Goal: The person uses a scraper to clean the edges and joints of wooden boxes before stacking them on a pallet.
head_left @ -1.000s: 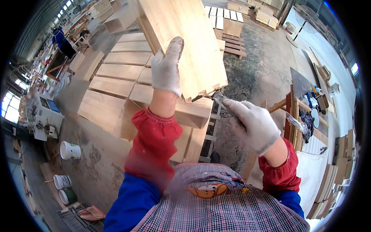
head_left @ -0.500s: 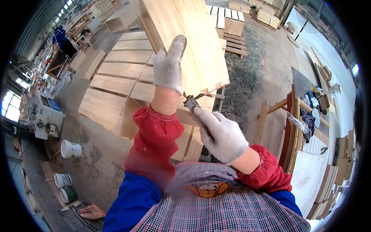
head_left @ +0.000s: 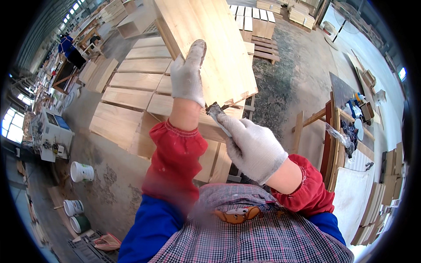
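Observation:
A pale wooden box point(head_left: 215, 48) is tilted up before me, its broad face toward me. My left hand point(head_left: 188, 76), in a white glove, is closed on its left edge, thumb on the face and fingers hidden behind. My right hand point(head_left: 256, 149), gloved too, is wrapped round a small hand tool point(head_left: 218, 115) with a greyish shaft and a dark, rough tip. That tip is at the box's lower corner, where a dark gap or notch shows; I cannot tell whether they touch. Rows of similar wooden boxes point(head_left: 136, 81) lie below and to the left.
On the right stands a workbench point(head_left: 344, 94) with bottles and plastic bags. White buckets point(head_left: 82, 172) are on the floor at left, near a machine point(head_left: 55, 131). Pallets point(head_left: 265, 49) with stacked wood stand at the back. A person in blue point(head_left: 66, 46) is far left.
The box has shifted slightly left with my left hand. My right hand and the tool have moved a little left, the tool's tip staying by the lower corner.

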Available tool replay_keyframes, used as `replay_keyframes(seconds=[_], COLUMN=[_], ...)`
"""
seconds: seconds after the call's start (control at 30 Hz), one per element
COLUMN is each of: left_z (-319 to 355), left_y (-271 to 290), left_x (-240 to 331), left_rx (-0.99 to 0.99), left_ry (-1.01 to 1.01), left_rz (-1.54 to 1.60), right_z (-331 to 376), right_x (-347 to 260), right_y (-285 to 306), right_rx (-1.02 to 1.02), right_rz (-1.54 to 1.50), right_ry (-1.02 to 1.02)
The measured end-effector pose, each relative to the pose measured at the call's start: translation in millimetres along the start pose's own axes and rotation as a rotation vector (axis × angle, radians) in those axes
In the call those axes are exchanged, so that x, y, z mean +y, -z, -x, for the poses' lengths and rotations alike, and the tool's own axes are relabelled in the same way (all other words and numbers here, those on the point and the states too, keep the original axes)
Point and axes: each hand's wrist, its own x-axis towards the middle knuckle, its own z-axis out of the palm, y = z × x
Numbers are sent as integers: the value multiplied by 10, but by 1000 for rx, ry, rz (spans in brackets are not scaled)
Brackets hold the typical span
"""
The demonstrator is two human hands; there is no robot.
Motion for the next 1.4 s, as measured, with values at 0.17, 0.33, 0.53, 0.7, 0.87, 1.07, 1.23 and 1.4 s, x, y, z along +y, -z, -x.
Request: replay_keyframes(seconds=[0.17, 0.33, 0.53, 0.7, 0.87, 1.07, 1.23, 1.4], left_z=[39, 62, 78, 77, 57, 56, 104, 49], left_y=[-69, -106, -88, -67, -57, -121, -159, -103], left_x=[80, 90, 133, 136, 124, 148, 210, 154], left_rx=[63, 71, 42, 5, 14, 96, 77, 97], left_ry=[1, -20, 54, 49, 50, 2, 40, 9], left_rz=[55, 49, -76, -71, -66, 13, -5, -12], right_z=[197, 219, 167, 116, 140, 128, 133, 143], right_x=[22, 217, 289, 385, 352, 386, 375, 472], right_y=[46, 47, -71, -176, -90, -136, -70, -167], right_rx=[-212, -18, 126, 137, 171, 163, 205, 249], right_rz=[-35, -111, -117, -113, -117, -128, -158, -185], right_ry=[-14, 21, 38, 47, 67, 46, 30, 52])
